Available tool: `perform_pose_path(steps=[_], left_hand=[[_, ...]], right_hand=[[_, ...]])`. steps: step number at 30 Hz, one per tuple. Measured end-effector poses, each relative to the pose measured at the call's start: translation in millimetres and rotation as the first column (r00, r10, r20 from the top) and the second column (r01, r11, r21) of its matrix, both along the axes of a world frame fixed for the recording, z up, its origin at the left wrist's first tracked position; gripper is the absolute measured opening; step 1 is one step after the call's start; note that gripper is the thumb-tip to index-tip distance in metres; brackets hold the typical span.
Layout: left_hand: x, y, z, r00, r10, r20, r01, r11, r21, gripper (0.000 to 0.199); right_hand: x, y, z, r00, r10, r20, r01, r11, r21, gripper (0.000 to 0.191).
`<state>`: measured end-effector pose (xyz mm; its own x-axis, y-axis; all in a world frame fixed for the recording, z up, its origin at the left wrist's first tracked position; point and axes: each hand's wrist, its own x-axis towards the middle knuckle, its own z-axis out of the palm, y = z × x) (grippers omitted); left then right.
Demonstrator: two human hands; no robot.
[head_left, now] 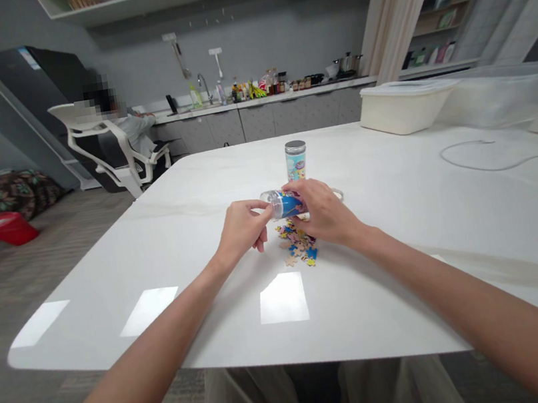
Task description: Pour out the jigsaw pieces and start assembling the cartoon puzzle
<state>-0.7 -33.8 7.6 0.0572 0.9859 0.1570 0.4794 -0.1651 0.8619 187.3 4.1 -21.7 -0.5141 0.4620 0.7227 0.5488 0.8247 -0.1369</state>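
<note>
My right hand [325,212] is wrapped round a clear jar with a blue printed label [290,203], holding it on its side above the table. The jar's transparent end points left. At that end, my left hand [246,226] has its thumb and forefinger pinched together against the rim; whatever lies between them is too small to make out. Below the jar, a loose heap of jigsaw puzzle pieces [297,246] lies on the white table [196,253], some blue, yellow and plain wood. Just behind stands a second jar [296,159], upright, with a silver lid and light-blue label.
A cream lidded box [404,107] and a clear plastic bin [491,97] stand at the far right. A pale cable [491,166] runs across the right side. Beyond the table, a person sits in a white-framed chair [109,144] by the kitchen counter. A red bin [7,229] is on the floor.
</note>
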Motion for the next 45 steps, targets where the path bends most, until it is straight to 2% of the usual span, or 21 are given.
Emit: perform_pose_path(steps=[3,8,13,16,18,23,25,30,34,37,40,45], left_hand=[[0,1,-0.9,0.999,0.005,0.049,-0.004,0.999,-0.040,0.013],[2,4,-4.6,0.973,0.162,0.167,-0.163,0.987,-0.012,0.003],[-1,7,-3.5,0.936,0.184,0.299,-0.199,0.980,0.022,0.020],[-7,9,1.2,0.910,0.187,0.371,-0.220,0.974,0.046,0.022],[-10,9,3.9,0.919,0.151,0.364,-0.181,0.982,0.050,0.021],[-11,8,4.3,0.974,-0.038,0.225,0.045,0.999,-0.027,0.017],[-11,8,2.6,0.985,-0.060,0.163,0.063,0.998,-0.019,0.019],[-13,10,1.6,0.992,-0.034,0.122,0.026,0.997,0.070,0.014],[-18,8,5.9,0.975,-0.041,0.219,0.001,0.984,0.181,0.014],[-26,9,10.1,0.938,-0.032,0.344,-0.061,0.964,0.257,0.018],[-33,11,12.3,0.906,-0.008,0.423,-0.128,0.948,0.292,0.021],[-31,17,9.1,0.908,0.089,0.409,-0.217,0.935,0.279,0.019]], right_hand=[[0,2,-0.7,0.999,-0.010,0.052,0.008,0.999,0.042,0.047],[-6,2,-2.2,0.989,-0.073,0.126,0.065,0.996,0.063,0.051],[-8,2,-5.9,0.991,-0.082,0.105,0.080,0.996,0.028,0.054],[-3,5,-6.0,0.993,-0.107,0.050,0.106,0.994,0.013,0.054],[1,7,-5.4,0.992,-0.125,0.027,0.125,0.992,0.018,0.053],[3,8,-4.7,0.992,-0.128,0.009,0.127,0.991,0.046,0.050],[2,7,-4.6,0.992,-0.122,0.008,0.122,0.992,0.042,0.050],[2,7,-4.1,0.991,-0.132,0.000,0.132,0.991,0.031,0.050],[5,12,-7.5,0.982,-0.189,-0.022,0.189,0.982,-0.004,0.053],[12,20,-12.9,0.963,-0.264,-0.055,0.264,0.964,-0.018,0.054],[20,30,-17.8,0.946,-0.319,-0.062,0.316,0.947,-0.056,0.049],[26,42,-21.7,0.898,-0.424,-0.115,0.403,0.899,-0.170,0.047]])
